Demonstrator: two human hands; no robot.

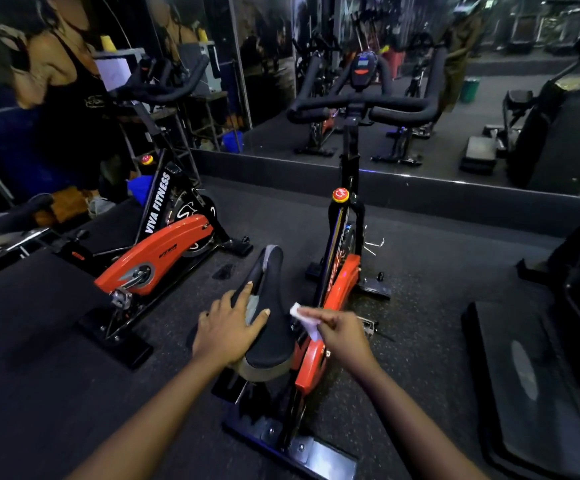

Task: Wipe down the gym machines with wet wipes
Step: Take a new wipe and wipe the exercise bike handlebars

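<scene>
Head view: wet wipe was pinched in right grip, touching saddle edge; left grip was laid flat, fingers spread, on saddle.

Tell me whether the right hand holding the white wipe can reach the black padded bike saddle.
Probably yes. The right hand pinches the white wipe just beside the black padded bike saddle, nothing between them; the left hand rests on its left side only.

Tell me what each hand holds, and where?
Right hand pinches the white wipe by its right side. Left hand holds nothing, resting flat on the bike seat.
</scene>
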